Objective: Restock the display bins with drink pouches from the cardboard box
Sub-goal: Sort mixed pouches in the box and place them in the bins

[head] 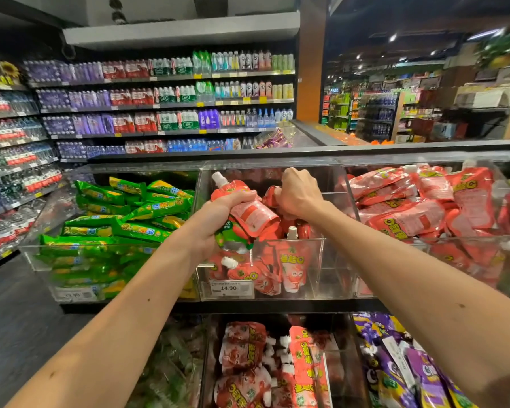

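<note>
Holding a small bundle of red drink pouches (255,217) in my left hand (218,216), fingers curled tight round their middles, I hover over the middle clear bin (334,269). My right hand (299,191) is closed on one more pouch (270,195) just inside that bin. The pouches look soft and squashy with slick foil skins, so I judge a bundle could slide apart. Gripping across the body, or just under the stiff white spout, seems safest. Each looks light alone, weightier in a bunch. The cardboard box is out of view. Green packs (124,219) fill the bin to the left.
</note>
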### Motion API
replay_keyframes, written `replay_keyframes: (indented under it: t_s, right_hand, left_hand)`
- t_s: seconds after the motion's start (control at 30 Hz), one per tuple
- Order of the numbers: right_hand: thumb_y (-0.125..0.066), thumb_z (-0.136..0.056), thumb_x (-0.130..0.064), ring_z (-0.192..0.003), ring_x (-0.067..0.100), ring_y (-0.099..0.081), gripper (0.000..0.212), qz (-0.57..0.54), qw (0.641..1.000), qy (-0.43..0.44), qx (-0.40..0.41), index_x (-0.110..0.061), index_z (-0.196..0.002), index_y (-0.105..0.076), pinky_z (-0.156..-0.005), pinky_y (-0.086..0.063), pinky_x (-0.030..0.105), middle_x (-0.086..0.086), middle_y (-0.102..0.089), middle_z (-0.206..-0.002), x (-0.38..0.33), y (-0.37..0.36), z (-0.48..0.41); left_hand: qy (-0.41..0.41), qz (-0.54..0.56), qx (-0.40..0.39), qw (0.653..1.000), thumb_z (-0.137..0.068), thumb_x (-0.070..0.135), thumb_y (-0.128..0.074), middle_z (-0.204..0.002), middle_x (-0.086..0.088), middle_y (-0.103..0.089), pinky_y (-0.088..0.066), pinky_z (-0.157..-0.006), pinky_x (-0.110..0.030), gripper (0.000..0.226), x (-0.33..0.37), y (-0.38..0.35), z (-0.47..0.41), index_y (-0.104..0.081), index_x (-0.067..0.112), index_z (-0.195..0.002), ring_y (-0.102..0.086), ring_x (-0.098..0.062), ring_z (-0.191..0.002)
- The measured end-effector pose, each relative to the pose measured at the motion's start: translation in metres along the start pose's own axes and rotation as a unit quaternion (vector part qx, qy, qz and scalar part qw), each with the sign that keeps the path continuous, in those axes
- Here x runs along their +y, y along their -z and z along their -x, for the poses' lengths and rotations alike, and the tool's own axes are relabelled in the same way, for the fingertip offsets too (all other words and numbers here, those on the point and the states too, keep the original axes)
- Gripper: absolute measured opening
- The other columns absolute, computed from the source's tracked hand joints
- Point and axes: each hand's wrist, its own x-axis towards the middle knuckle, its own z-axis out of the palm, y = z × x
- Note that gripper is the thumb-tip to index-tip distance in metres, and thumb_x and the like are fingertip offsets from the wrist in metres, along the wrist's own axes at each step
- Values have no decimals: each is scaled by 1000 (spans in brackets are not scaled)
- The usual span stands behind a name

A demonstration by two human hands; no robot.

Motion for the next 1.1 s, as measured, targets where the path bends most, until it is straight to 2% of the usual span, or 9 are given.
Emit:
replay_keyframes:
  t_s: [0.13, 0.23, 0.33, 0.43, 0.53, 0.6, 0.8, 0.93, 1.1]
  right_hand:
    - [-62, -91, -27, -109, 39, -60, 34, -6, 1000, 14, -2, -8, -119, -64, -87, -50, 40, 18, -65, -120, 11, 12, 10]
    - [-69, -85, -25, -97, 27, -67, 31, -56, 994, 96, -12, -22, -116, -68, -87, -54, 38, 6, -70, -109, 22, 29, 26]
    - [-81, -78, -25, -84, 12, -67, 51, -141, 964, 210, -82, -28, -126, -63, -75, -55, 25, -8, -67, -111, 23, 53, 51]
    - [-79, -82, -26, -92, 9, -65, 42, -136, 954, 262, -44, -26, -122, -68, -79, -54, 21, -8, -68, -117, 24, 62, 60]
    - [-71, -90, -27, -83, 10, -69, 21, -146, 961, 235, 13, -23, -110, -74, -79, -57, 30, -10, -73, -98, 33, 72, 57]
    - [-67, -92, -30, -78, 8, -70, 18, -162, 966, 198, 36, -21, -106, -74, -76, -59, 31, -10, -72, -92, 44, 86, 55]
    - [-65, -94, -30, -75, 10, -68, 22, -48, 982, 177, 41, -16, -107, -75, -80, -57, 31, -1, -76, -98, 61, 87, 48]
    - [-65, -96, -23, -95, 28, -70, 21, 55, 985, 163, 24, -18, -115, -74, -86, -55, 39, 8, -74, -110, 51, 47, 16]
    - [-64, -92, -10, -97, 38, -65, 19, 150, 984, 100, 14, -9, -111, -65, -74, -52, 40, 15, -69, -108, 42, 18, -15]
  left_hand:
    - [6, 27, -6, 1000, -84, 33, -74, -84, -10, -72, -55, -52, -32, 29, 3, 5, 5, -69, 10, -102, -68, -25, -64]
    - [12, 70, -30, 997, -90, 30, -68, -75, -9, -70, -57, -48, -30, 22, 8, 3, 7, -66, 9, -92, -69, -23, -61]
    - [4, 90, -41, 995, -93, 29, -65, -76, -10, -71, -60, -58, -32, 21, 14, -9, 5, -64, 8, -93, -69, -22, -63]
    - [15, 48, -80, 995, -95, 44, -61, -77, -8, -69, -49, -43, -25, 35, 21, -30, 2, -64, 9, -101, -65, -20, -56]
    - [20, 32, -93, 995, -90, 75, -42, -64, -9, -63, -44, -36, -20, 70, 29, -47, 1, -64, 9, -85, -58, -18, -43]
    - [23, 41, -79, 996, -84, 85, -32, -71, -12, -66, -51, -43, -25, 86, 31, -47, -1, -64, 6, -94, -65, -23, -51]
    - [14, 58, -19, 998, -93, 74, -37, -79, -13, -73, -54, -49, -31, 76, 25, -28, -6, -57, 6, -121, -70, -26, -60]
    - [3, 43, -42, 998, -93, 74, -36, -77, -16, -73, -55, -46, -28, 84, 23, -35, -2, -64, -3, -109, -70, -26, -58]
    - [-4, 83, -61, 995, -99, 64, -35, -87, -21, -70, -56, -51, -30, 77, 22, -37, 4, -63, -7, -112, -68, -31, -63]
